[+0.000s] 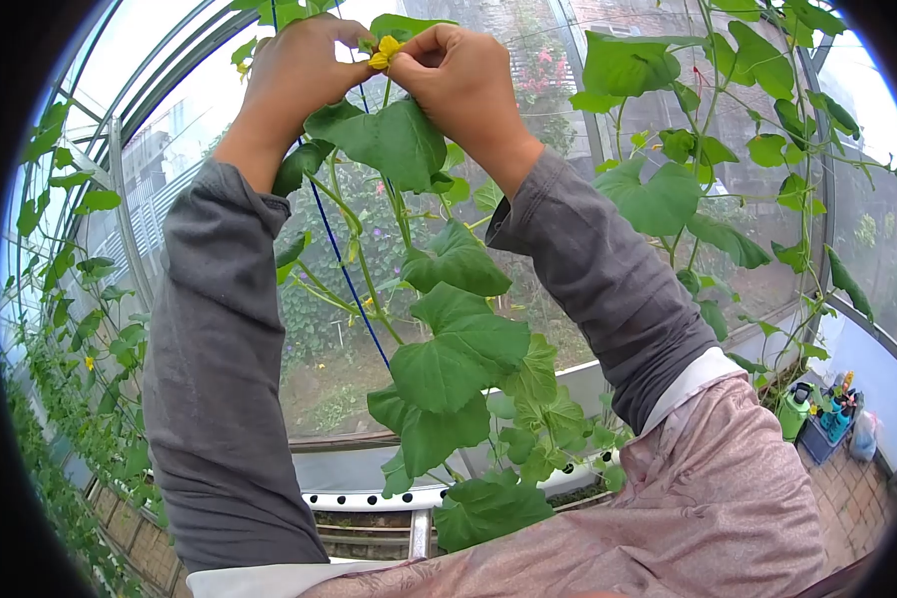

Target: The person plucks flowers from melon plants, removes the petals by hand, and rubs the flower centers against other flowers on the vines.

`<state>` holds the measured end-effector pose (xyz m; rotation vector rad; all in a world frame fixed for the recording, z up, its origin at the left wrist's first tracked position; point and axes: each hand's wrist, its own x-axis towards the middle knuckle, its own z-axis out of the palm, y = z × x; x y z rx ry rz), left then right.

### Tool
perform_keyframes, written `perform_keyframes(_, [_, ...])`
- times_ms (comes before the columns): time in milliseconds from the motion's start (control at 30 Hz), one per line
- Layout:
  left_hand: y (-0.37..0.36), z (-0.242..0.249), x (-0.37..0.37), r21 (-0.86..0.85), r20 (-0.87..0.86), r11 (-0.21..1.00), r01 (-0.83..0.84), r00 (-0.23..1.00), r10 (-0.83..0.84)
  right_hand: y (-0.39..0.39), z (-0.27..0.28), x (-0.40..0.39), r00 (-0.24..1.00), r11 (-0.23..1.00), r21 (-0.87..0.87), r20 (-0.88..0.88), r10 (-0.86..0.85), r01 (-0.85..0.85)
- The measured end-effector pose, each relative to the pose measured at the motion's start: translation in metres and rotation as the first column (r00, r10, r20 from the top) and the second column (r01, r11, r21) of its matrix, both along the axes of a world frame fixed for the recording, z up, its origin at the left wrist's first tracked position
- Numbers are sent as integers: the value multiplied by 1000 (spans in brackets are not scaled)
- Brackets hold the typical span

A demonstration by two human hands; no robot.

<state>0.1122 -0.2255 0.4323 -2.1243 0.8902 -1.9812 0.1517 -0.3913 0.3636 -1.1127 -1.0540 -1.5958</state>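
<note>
Both hands are raised to a small yellow flower near the top of a climbing vine. My left hand closes on the flower's left side, thumb and forefinger curled around it. From the right, my right hand pinches the flower's edge between thumb and fingertips. The fingers partly cover the flower's base. Just below hangs a broad green leaf, and larger leaves follow down the stem. A blue string runs down beside the vine.
More vines climb at the right, others at the left. Below stands a white planting pipe with dark holes. A crate of bottles and tools sits on the brick floor by a green container. Clear greenhouse sheeting is behind.
</note>
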Motion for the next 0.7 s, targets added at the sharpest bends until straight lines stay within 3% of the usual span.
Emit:
perform_keyframes(267, [-1, -1, 8, -65, -29, 997, -38, 999, 36, -10, 4, 6, 998, 997, -48, 2, -61, 61])
perform_keyframes(333, [3, 2, 12, -23, 47, 998, -54, 997, 55, -10, 4, 5, 995, 992, -78, 5, -96, 96])
perform_keyframes(533, [7, 3, 16, -13, 53, 999, -44, 998, 45, -7, 5, 7, 995, 995, -28, 30, -90, 91])
perform_keyframes(600, [9, 4, 17, -13, 54, 999, -35, 998, 36, -5, 5, 4, 980, 984, -38, 103, -168, 173])
perform_keyframes(700, [14, 6, 17, -15, 57, 1000, -26, 998, 27, -2, -1, -13, 999, 998, -46, -5, -42, 42])
